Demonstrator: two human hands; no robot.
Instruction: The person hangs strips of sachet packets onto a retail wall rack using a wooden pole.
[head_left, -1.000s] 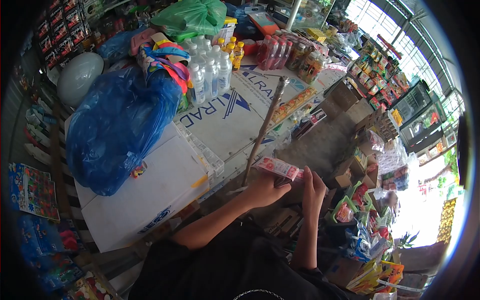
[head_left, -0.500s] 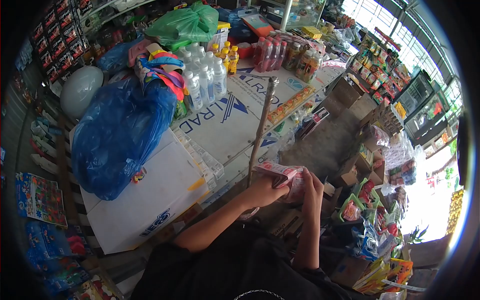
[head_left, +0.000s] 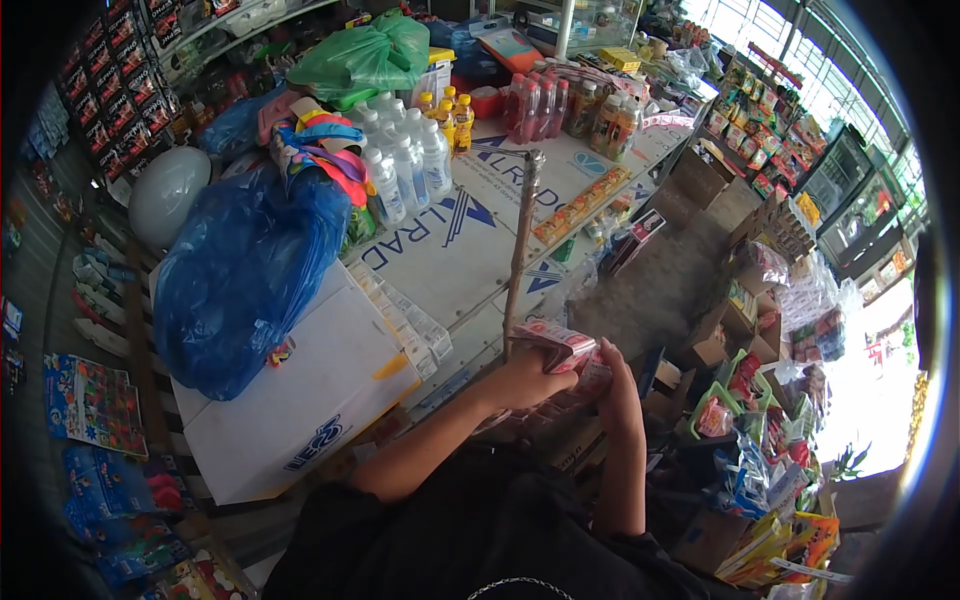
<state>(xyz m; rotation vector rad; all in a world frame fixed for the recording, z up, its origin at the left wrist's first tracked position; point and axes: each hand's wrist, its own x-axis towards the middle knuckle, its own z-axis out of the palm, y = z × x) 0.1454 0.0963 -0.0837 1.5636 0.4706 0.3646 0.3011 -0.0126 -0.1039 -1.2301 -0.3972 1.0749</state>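
A pink and white printed packet strip (head_left: pixel 566 343) is held between my two hands in front of my chest. My left hand (head_left: pixel 533 377) grips its left side with the fingers wrapped round it. On the right side, my right hand (head_left: pixel 618 380) pinches it with the fingers pressed together. More of the pink strip hangs below the hands, partly hidden by my left forearm. Just behind the hands a brown wooden stick (head_left: pixel 523 240) with a silvery top stands upright.
A blue plastic bag (head_left: pixel 245 280) lies on a white box (head_left: pixel 300 400) at the left. Water bottles (head_left: pixel 408 165) and a green bag (head_left: pixel 370 52) are on the printed counter (head_left: pixel 430 235). Cardboard boxes (head_left: pixel 690 185) and a green basket (head_left: pixel 718 400) of packets are at the right.
The view has shifted slightly. My right hand has turned a little and sits lower on the packet strip, and more of the strip shows below the hands.
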